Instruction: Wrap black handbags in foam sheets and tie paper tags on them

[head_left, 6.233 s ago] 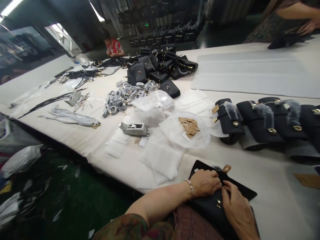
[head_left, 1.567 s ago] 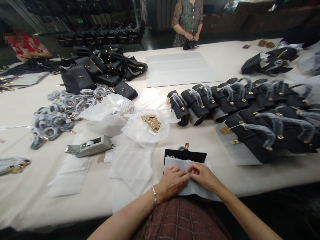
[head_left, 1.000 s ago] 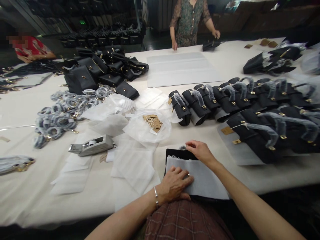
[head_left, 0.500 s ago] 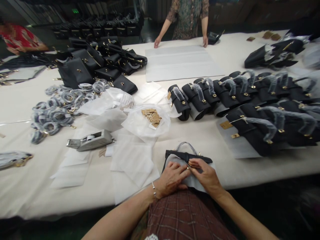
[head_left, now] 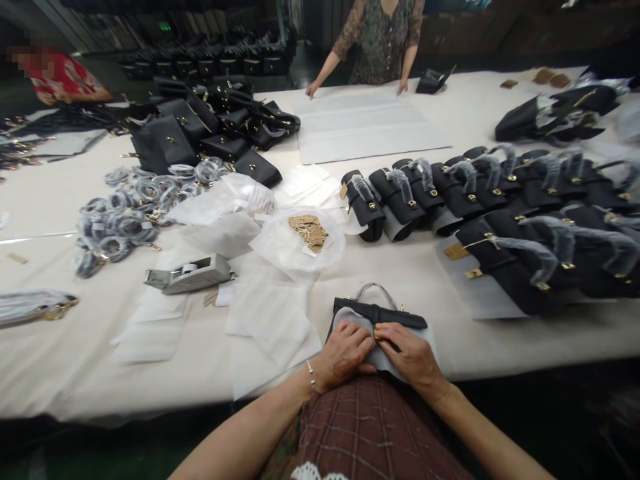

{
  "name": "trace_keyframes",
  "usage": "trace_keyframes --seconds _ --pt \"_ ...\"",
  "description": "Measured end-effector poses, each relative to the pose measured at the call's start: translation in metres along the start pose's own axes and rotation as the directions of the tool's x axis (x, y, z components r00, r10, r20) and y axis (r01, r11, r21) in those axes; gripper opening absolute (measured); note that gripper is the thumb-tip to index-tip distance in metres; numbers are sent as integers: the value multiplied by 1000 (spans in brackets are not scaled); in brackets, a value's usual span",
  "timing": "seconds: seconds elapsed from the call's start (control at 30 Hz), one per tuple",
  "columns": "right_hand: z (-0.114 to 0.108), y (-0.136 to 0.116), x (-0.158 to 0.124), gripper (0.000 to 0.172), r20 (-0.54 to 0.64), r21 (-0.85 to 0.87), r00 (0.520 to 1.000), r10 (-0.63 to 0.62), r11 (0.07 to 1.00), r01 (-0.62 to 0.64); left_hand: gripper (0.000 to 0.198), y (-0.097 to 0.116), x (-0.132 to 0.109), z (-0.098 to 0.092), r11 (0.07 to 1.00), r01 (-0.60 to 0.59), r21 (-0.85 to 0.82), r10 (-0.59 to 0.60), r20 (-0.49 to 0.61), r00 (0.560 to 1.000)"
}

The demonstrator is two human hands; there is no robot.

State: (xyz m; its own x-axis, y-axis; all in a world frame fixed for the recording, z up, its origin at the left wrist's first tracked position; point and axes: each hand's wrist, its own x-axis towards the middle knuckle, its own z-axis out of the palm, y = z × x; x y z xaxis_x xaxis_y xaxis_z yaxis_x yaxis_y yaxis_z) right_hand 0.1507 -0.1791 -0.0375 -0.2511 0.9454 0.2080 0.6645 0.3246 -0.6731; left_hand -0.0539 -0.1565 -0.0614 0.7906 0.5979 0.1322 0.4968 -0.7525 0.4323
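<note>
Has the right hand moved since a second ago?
Yes. The right hand came back toward the near edge of the white table, now beside the left hand on the black handbag.

No writing can be read anywhere. The brown paper tags point(head_left: 307, 231) and the black bag point(head_left: 380, 313) show no legible print, and the green lit sign point(head_left: 163, 27) on the far wall is too small.

One head-worn camera looks forward and down over a white table point(head_left: 415, 277). The wearer's left hand point(head_left: 345, 353) and right hand point(head_left: 413, 357) sit close at 6 o'clock; another person point(head_left: 380, 37) stands far at 12 o'clock.
</note>
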Motion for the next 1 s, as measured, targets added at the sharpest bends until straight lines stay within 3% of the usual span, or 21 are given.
trace_keyframes --seconds 0.1,0.17,0.27,0.33,0.47,0.53,0.63,0.83,0.93,1.0 --pt "5 1 -5 17 -41 12 998 44 999 -44 57 -1 4 -9 989 56 -137 -60 -26 998" --pt "7 2 -9 15 -104 43 990 99 995 -95 42 0 6 -17 956 132 -264 -157 -75 985" --pt "8 7 -12 16 -179 144 943 279 956 -255 23 2 10 -21 896 253 -365 -318 -132 939" --pt "9 12 -12 21 -172 238 902 397 905 -353 22 4 13 -19 910 304 -283 -351 -133 927" --pt "11 19 -11 33 -107 456 822 559 762 -459 22 8 16 -12 943 315 109 -303 -116 946" --pt "12 20 -8 39 -80 555 773 629 673 -490 24 9 16 -11 924 319 211 -293 -144 945" --pt "9 18 2 45 -27 652 695 719 540 -533 24 10 14 -12 909 326 261 -293 -157 943" --pt "3 19 28 43 99 789 518 850 249 -561 39 8 17 -14 898 357 257 -356 -54 933" --pt "6 18 28 44 60 772 537 841 302 -559 50 3 18 -14 881 446 159 -443 -55 895" --pt "8 17 22 43 -6 704 616 787 441 -557 53 -1 18 -13 860 505 78 -501 -67 863"
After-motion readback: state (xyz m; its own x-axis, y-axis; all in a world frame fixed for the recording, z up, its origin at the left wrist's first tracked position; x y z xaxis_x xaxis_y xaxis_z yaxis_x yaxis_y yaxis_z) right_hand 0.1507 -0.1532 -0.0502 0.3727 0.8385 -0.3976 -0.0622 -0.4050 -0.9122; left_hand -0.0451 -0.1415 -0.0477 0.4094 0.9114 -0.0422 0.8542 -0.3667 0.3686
